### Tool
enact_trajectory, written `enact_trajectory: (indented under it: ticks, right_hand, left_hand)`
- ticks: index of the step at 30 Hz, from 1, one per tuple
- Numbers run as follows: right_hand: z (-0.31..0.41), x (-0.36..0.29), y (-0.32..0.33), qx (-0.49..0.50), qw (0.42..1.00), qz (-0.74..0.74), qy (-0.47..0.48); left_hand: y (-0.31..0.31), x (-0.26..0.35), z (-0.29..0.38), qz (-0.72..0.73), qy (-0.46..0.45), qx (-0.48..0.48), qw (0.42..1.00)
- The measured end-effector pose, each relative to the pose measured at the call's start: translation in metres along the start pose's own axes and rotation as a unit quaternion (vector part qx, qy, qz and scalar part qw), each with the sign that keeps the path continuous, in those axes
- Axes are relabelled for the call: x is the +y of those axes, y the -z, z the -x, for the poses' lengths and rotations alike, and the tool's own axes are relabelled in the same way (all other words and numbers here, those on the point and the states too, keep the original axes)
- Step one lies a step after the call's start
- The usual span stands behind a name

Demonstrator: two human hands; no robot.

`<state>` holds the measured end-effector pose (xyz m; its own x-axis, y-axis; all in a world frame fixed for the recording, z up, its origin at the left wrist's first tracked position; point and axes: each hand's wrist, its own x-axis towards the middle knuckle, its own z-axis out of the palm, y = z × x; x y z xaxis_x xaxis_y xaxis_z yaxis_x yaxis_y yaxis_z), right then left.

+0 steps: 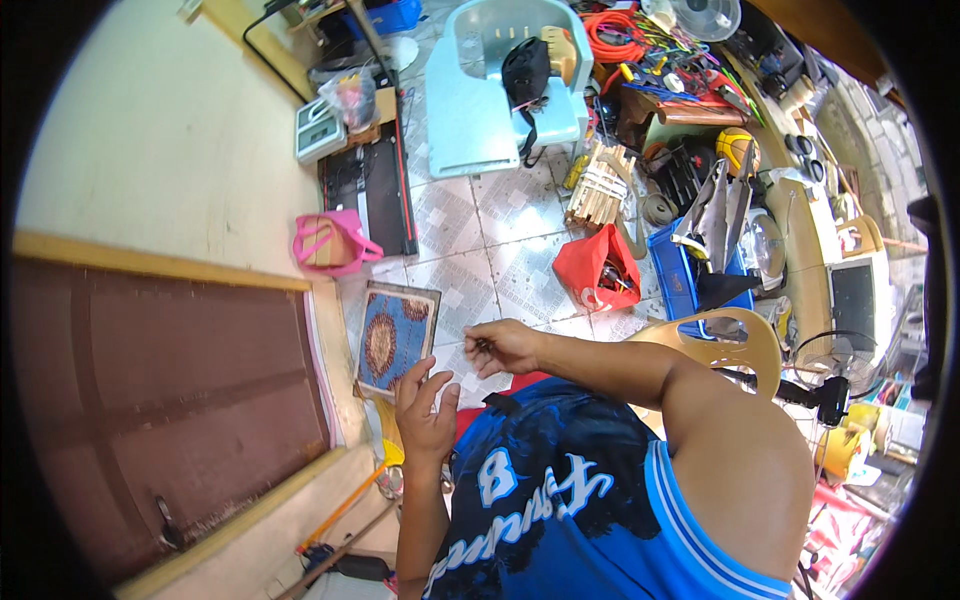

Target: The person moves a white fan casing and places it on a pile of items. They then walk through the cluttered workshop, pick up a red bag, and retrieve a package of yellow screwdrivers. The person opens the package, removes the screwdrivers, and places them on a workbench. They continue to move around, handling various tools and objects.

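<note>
My right hand (504, 349) is in front of my chest, fingers curled around a small dark object (483, 345). Too little of that object shows to tell what it is. Lower and to the left, my left hand (427, 412) is raised with its fingers apart and nothing in it. Just beyond its fingertips is a square, blue-and-brown patterned mat (394, 341) with a pale border, lying on a dark-edged base. Neither hand touches it.
A pink bag (330, 241) and a red bag (600, 274) stand on the tiled floor (465, 262). Ahead are a bundle of wooden sticks (600, 184) and a light-blue armchair desk (472, 112). A brown door (187, 375) is at left; a blue crate (667, 262) and a fan (832, 397) are at right.
</note>
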<state>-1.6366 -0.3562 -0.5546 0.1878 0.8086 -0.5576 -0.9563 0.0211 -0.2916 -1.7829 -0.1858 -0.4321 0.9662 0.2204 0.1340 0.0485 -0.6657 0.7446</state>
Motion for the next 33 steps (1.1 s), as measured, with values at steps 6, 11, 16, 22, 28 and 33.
enact_trajectory:
  ticks: [6,11,16,22,28,33]
  right_hand:
    - [0.030,-0.088,0.065,0.000,0.988,-0.109,0.112]
    - [0.041,-0.166,0.105,0.194,0.961,-0.126,0.148]
    - [0.045,-0.244,0.141,0.154,0.940,-0.188,0.239]
    - [0.039,-0.332,0.183,0.227,0.868,-0.241,0.371]
    - [0.018,-0.409,0.321,0.351,0.753,-0.376,0.410]
    - [-0.014,-0.512,0.515,0.376,0.712,-0.430,0.409]
  left_hand:
    - [-0.017,-0.031,-0.092,0.011,0.013,-0.069,0.997]
    - [-0.045,-0.070,-0.186,0.017,0.011,-0.142,0.990]
    - [-0.080,-0.085,-0.328,-0.004,-0.056,-0.234,0.971]
    - [-0.120,-0.063,-0.522,-0.028,-0.158,-0.303,0.939]
    - [-0.166,-0.072,-0.660,-0.093,-0.069,-0.302,0.946]
    - [-0.178,-0.127,-0.677,-0.187,0.085,-0.380,0.902]
